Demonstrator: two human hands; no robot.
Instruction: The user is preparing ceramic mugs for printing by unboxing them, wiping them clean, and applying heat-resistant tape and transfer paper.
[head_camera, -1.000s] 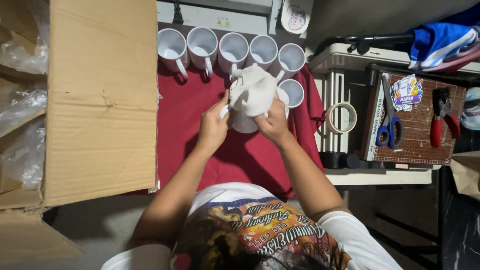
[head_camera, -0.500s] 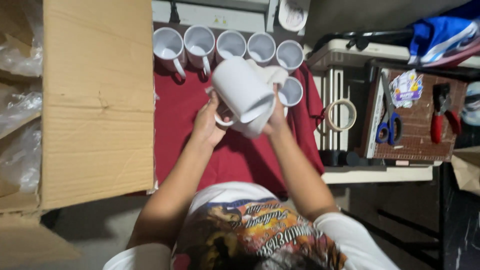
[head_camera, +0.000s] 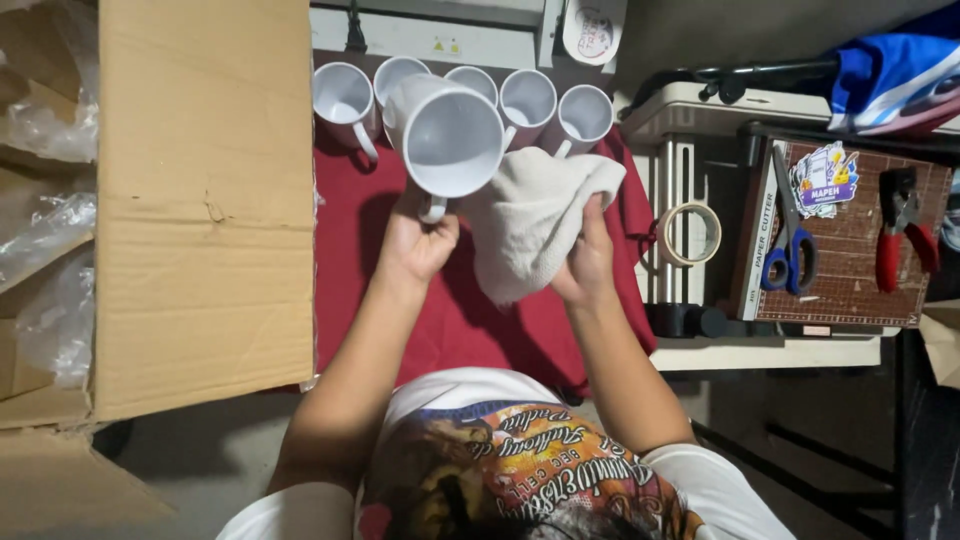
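**Mug in hand beside the cloth, a row of mugs behind it**

A big open cardboard box (head_camera: 205, 200) fills the left of the view, with crumpled clear plastic wrapping (head_camera: 45, 130) at its far edge. Next to it lies the red cloth (head_camera: 370, 220) covering the bench, and along its far side stands a row of white mugs (head_camera: 530, 100), mouths up and close together; whether they have all been wiped cannot be told. To the right a cutting mat (head_camera: 850, 250) carries blue-handled scissors (head_camera: 785, 240) and red pliers (head_camera: 895, 240), with a roll of tape (head_camera: 690, 233) just beside it.

Above the red cloth, the left hand (head_camera: 415, 245) has its grip closed on the handle of a white mug (head_camera: 450, 135), raised and tipped so that its empty inside faces the camera. The right hand (head_camera: 588, 262) clutches a bunched off-white rag (head_camera: 530, 220), fingers folded into it. The rag sits just beside the mug, outside it, so judging by this, the held mug is mid-wipe rather than set down with the rest.
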